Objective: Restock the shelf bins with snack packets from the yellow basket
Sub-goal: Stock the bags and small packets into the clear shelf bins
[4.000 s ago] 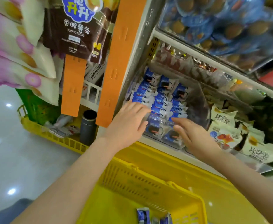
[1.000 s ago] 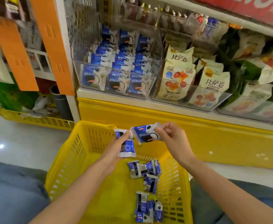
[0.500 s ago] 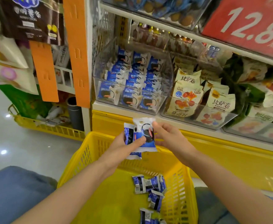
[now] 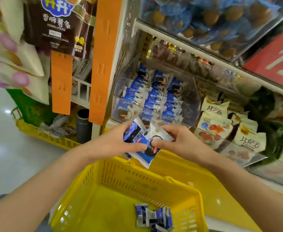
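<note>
Together, the left hand (image 4: pixel 114 143) and right hand (image 4: pixel 176 141) pinch two flat, glossy blue-and-white packets (image 4: pixel 145 149). Their thumbs press on the crinkled film, just in front of the clear plastic bin (image 4: pixel 195 97), which is packed with upright rows of the same snack. Below, the slotted yellow basket (image 4: pixel 129 180) holds a small heap (image 4: pixel 152 216) of such packs near its right wall.

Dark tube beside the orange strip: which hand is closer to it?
Left. The left hand grips packets just right of the dark tube; the right hand is farther right, on the packets' other side.
</note>
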Available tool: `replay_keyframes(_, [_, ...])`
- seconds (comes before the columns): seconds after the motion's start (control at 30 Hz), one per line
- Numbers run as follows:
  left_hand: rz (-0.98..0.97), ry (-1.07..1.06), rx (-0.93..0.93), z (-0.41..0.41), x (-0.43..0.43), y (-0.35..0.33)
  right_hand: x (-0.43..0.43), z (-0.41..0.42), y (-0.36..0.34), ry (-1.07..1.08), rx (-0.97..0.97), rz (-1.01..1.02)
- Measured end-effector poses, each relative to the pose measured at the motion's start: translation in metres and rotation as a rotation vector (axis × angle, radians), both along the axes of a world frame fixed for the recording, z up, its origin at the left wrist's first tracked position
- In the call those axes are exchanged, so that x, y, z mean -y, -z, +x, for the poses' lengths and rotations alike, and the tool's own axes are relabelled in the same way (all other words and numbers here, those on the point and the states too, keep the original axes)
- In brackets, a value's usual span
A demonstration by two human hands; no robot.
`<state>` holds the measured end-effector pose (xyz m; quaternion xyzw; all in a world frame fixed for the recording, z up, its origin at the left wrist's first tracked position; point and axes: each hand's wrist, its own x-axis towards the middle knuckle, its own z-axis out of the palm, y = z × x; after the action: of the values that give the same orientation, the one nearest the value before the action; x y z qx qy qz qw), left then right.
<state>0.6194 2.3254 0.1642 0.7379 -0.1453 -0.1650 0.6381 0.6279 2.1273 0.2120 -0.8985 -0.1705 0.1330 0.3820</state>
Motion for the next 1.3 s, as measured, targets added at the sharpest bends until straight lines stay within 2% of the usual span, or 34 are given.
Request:
replay_keyframes(0.1, [-0.146,-0.256,0.051,0.013,-0.004,-0.002,-0.004,0.027,-0.027,0.052,0.072,0.041])
replay_keyframes(0.2, [-0.258,-0.426,0.062,0.024,-0.012,-0.004,-0.011,0.065,-0.046,0.238,0.179,0.154])
replay_keyframes(0.37, [-0.345,-0.464,0.158,0.038,-0.023,-0.003,-0.033,0.154,-0.032,0.482,0.266,0.140])
replay_keyframes(0.5, [-0.383,-0.508,0.187,0.048,-0.036,-0.002,-0.053,0.218,-0.008,0.625,0.287,-0.043])
replay_keyframes(0.6, [-0.370,-0.538,0.188,0.056,-0.046,-0.001,-0.065,0.248,0.004,0.640,0.326,-0.107])
replay_keyframes(0.73, [-0.409,-0.540,0.193,0.067,-0.056,-0.001,-0.073,0.273,0.020,0.690,0.251,-0.049])
replay_keyframes(0.87, [-0.371,-0.521,0.201,0.072,-0.059,0.002,-0.085,0.285,0.026,0.758,0.282,-0.284])
replay_keyframes(1.07, [-0.363,-0.532,0.214,0.074,-0.059,0.002,-0.080,0.291,0.021,0.698,0.222,-0.358])
replay_keyframes(1.2, [-0.387,-0.521,0.190,0.070,-0.054,-0.001,-0.071,0.268,0.010,0.642,0.295,-0.282])
replay_keyframes(1.3, [-0.447,-0.482,0.100,0.067,-0.050,-0.004,-0.075,0.215,-0.001,0.506,0.423,0.007])
